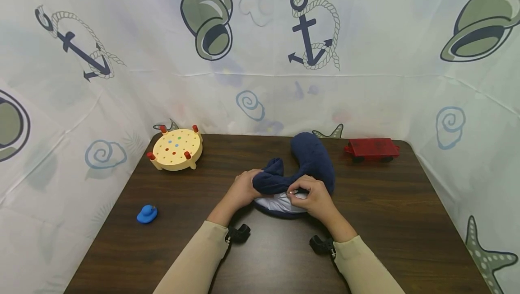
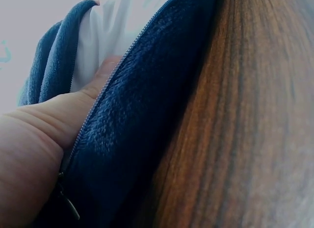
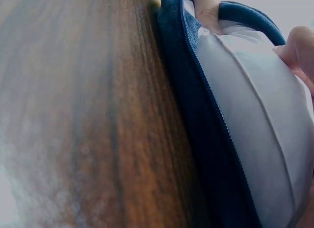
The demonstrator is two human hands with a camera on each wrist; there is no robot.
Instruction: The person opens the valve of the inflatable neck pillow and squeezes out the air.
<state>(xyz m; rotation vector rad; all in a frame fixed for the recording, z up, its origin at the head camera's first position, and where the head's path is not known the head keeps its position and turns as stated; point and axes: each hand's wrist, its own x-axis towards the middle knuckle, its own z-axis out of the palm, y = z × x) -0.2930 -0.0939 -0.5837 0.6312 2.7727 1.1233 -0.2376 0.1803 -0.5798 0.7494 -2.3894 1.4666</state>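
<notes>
A navy blue plush neck pillow (image 1: 314, 158) lies on the table with its zipped cover open along the near side. White inner fabric (image 1: 278, 203) shows through the opening, edged by the zipper teeth (image 3: 219, 113). My left hand (image 1: 246, 190) grips the cover at the left end, its thumb (image 2: 73, 108) tucked inside the opening against the white fabric. The zipper pull (image 2: 68, 204) hangs near that thumb. With bent fingers, my right hand (image 1: 314, 197) pinches the pillow at the upper edge of the opening; its fingertips are partly hidden.
A yellow round toy with red pegs (image 1: 177, 149) stands at the back left of the brown table (image 1: 406, 221). A blue rubber duck (image 1: 147, 214) sits at the left, and a red toy wagon (image 1: 373, 149) at the back right. A patterned curtain (image 1: 260, 50) surrounds the table.
</notes>
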